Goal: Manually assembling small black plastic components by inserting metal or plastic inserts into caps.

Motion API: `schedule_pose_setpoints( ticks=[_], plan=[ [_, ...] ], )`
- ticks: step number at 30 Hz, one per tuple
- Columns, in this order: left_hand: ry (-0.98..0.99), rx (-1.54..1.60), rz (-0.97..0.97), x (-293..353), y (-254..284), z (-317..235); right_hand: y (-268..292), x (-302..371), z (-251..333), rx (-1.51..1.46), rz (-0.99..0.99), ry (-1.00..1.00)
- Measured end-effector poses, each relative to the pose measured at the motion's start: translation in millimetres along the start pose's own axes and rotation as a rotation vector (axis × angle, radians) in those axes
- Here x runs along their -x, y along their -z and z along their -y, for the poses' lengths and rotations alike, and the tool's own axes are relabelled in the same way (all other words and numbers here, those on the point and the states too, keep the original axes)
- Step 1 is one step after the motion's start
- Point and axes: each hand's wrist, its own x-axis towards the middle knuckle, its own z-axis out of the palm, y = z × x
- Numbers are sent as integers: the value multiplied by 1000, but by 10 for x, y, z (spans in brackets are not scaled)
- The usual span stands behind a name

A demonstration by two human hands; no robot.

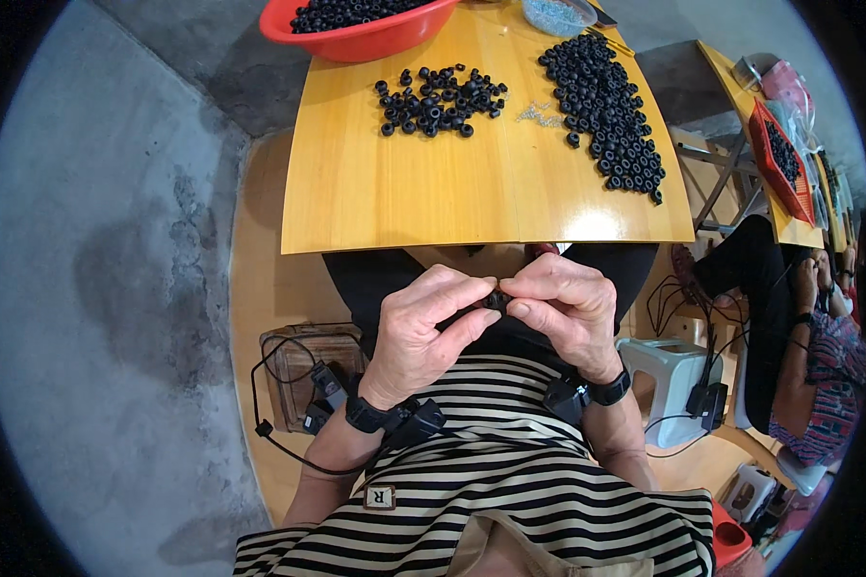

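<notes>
Over my lap, just off the table's near edge, my left hand and my right hand meet fingertip to fingertip. Both pinch one small black round part, mostly covered by the fingers. It resembles the black ring-like parts on the table, several of them in a loose pile at the left. A denser spread of black ring-like parts runs down the right side, many showing a hole. Between them lies a little scatter of tiny clear or silvery bits.
A red basin of black parts stands at the table's far left, a clear tub of small pale pieces at the far right. Rightward, another person sits by a second table with a red basket. A pale stool holds cables.
</notes>
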Motion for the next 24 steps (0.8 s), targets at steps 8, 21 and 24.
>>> schedule_pose_setpoints(
  ticks=[8,21,24],
  plan=[
    [21,-17,-11,-15,-1,-11,15,20,-15,-117,6,-121],
    [4,-96,35,-61,14,-58,18,12,5,-50,1,-71],
    [21,-57,39,-65,1,-71,36,11,19,-70,3,-71]
  ],
)
